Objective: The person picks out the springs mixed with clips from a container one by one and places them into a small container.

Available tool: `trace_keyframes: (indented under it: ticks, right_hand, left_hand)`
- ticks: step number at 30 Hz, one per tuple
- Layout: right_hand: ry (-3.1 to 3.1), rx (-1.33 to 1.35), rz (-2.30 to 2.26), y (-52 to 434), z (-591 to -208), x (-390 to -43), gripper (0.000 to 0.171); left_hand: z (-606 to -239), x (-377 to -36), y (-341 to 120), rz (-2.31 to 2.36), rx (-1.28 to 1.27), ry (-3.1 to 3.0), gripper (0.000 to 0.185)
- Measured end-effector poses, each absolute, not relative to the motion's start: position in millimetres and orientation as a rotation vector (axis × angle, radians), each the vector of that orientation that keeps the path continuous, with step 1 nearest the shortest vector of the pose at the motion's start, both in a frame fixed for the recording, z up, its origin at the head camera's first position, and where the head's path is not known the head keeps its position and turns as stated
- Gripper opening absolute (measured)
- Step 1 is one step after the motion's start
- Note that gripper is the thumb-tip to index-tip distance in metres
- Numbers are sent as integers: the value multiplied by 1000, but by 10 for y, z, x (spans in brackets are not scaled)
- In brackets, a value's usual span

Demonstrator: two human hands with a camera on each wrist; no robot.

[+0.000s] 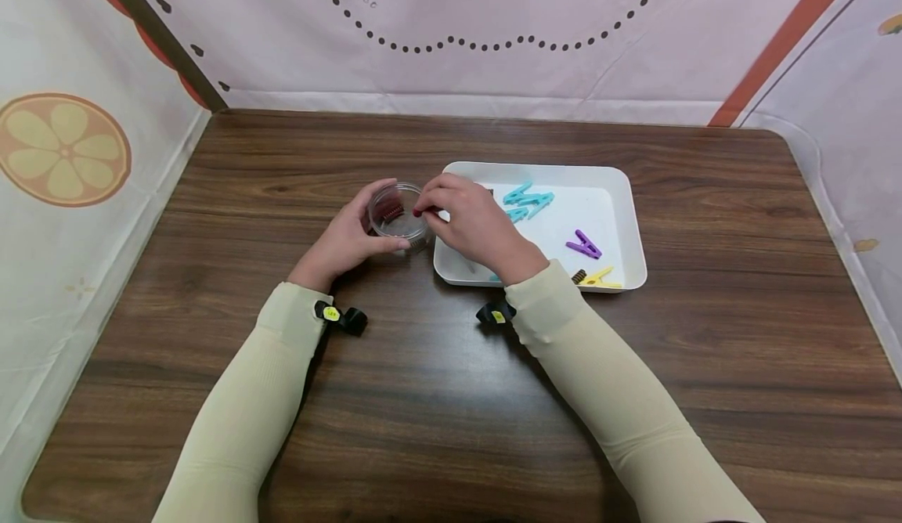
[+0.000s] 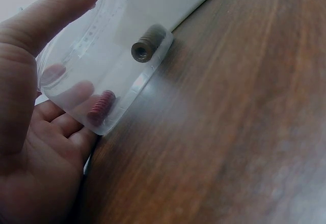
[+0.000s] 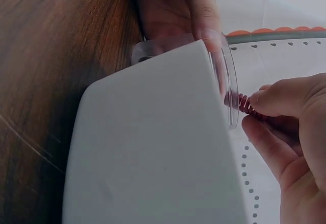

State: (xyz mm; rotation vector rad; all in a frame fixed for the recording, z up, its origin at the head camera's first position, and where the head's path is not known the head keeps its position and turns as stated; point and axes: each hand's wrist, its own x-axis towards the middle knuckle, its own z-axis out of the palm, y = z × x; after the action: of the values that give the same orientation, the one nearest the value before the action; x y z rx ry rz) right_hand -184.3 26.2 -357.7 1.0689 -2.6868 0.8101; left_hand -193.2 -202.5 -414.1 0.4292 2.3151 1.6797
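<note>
My left hand (image 1: 352, 229) grips a clear round plastic jar (image 2: 109, 46) around its side, thumb on the near side. Inside the jar lie a red coil spring (image 2: 102, 107) and a brown-bronze spring (image 2: 147, 44). My right hand (image 1: 468, 214) is at the jar's rim, over the left end of a white tray (image 1: 630, 229). Between its thumb and fingertips it pinches another red spring (image 3: 245, 104), whose end is right at the jar's mouth in the right wrist view.
In the tray are several light blue clothespins (image 1: 539, 202), a purple clothespin (image 1: 585, 244), a yellow clothespin (image 1: 601, 278) and a dark spring (image 1: 579, 276). The tray's raised wall stands close beside the jar. Printed cloth (image 1: 479, 77) hangs behind the wooden table (image 1: 423, 398).
</note>
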Motion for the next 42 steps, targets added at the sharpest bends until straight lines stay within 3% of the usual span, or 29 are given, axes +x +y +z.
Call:
trace_keyframes:
  ticks: [42]
  right_hand:
    - [-2615, 1090, 872, 323, -3542, -1836, 15]
  left_hand:
    - [-3967, -1859, -1983, 1653, 470, 2327, 89]
